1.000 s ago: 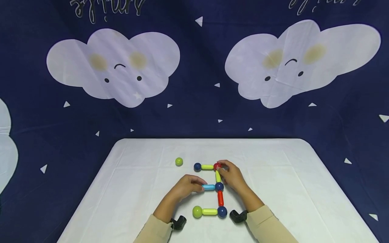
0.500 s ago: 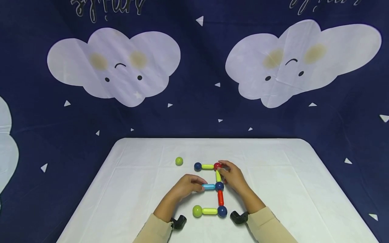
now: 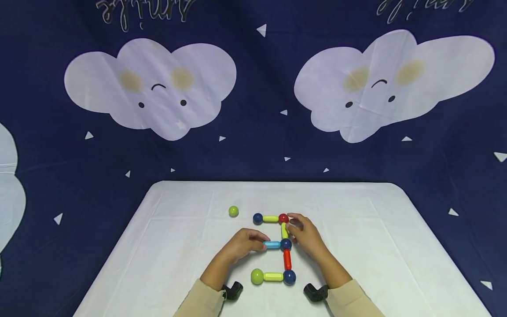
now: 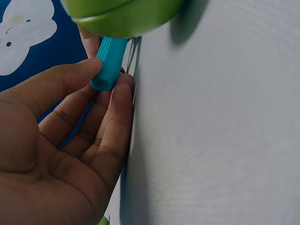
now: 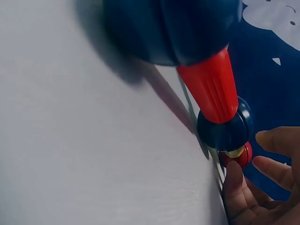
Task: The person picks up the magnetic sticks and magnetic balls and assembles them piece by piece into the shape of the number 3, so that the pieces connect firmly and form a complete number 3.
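Note:
My left hand [image 3: 245, 243] pinches a light-blue magnetic stick [image 3: 273, 245] between thumb and fingertips; the left wrist view shows the stick's free end [image 4: 104, 83] there. The stick's other end meets a dark-blue ball [image 3: 286, 244]. My right hand [image 3: 310, 237] is beside the upper yellow-green stick [image 3: 284, 230] and the red ball [image 3: 283, 218], its fingers [image 5: 276, 172] spread and loosely bent around no object. From the red ball another yellow-green stick [image 3: 271, 219] leads left to a dark-blue ball [image 3: 258, 218]. A red stick [image 3: 287, 259] joins the middle ball to the lower dark-blue ball [image 3: 289, 277].
At the bottom, a yellow-green stick [image 3: 273, 276] links the lower blue ball to a large green ball [image 3: 257, 276]. A loose green ball [image 3: 233, 211] lies at the back left of the white table [image 3: 356, 246]. Behind hangs a navy cloth [image 3: 257, 163] with clouds.
My right hand has come off the red ball and drawn slightly back toward me and to the right. The left hand still pinches the light-blue stick; the pieces stay in place.

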Action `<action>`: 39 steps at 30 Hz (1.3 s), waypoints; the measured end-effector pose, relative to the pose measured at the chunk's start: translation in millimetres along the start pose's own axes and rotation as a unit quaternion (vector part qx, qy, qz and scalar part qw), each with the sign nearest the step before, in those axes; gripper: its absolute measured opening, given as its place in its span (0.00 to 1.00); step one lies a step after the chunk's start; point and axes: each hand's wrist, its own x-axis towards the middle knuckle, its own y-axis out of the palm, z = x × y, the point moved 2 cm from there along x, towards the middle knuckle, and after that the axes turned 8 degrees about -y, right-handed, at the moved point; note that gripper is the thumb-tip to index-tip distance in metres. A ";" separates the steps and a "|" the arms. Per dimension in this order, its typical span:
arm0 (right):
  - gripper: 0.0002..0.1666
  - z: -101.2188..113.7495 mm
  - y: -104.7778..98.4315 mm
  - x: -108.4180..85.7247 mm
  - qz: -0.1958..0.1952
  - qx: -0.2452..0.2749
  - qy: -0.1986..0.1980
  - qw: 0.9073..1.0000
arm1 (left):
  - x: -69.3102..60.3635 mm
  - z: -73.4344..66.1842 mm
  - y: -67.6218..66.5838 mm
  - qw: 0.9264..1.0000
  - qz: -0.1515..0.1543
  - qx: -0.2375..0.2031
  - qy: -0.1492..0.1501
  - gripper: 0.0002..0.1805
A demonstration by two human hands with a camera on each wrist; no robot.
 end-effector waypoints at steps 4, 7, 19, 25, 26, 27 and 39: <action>0.24 0.4 0.1 -5.8 0.001 0.001 0.007 1.000 | 0.3 0.7 0.0 1.000 0.000 -0.002 0.002 0.10; 0.24 -0.1 -0.3 -11.4 0.006 -0.001 0.008 1.000 | 0.7 1.0 -0.2 1.000 0.001 -0.003 0.002 0.10; 0.19 -0.9 -1.8 -35.7 0.017 0.000 -0.010 1.000 | -0.4 0.7 -0.1 1.000 -0.001 0.004 -0.002 0.10; 0.17 -2.3 -2.9 -42.9 0.028 -0.018 -0.014 0.999 | 0.3 0.4 0.0 1.000 0.000 0.003 0.000 0.11; 0.17 -2.9 -3.1 -43.6 0.030 -0.024 -0.014 0.999 | 0.6 0.6 0.2 1.000 0.000 0.003 0.000 0.11; 0.17 -3.2 -3.3 -44.2 0.032 -0.031 -0.015 0.999 | 0.7 0.8 0.5 1.000 -0.001 0.003 0.001 0.11; 0.18 -8.7 -0.1 -44.7 0.049 -0.041 -0.049 0.997 | 1.9 2.0 -0.2 1.000 -0.005 0.010 0.007 0.11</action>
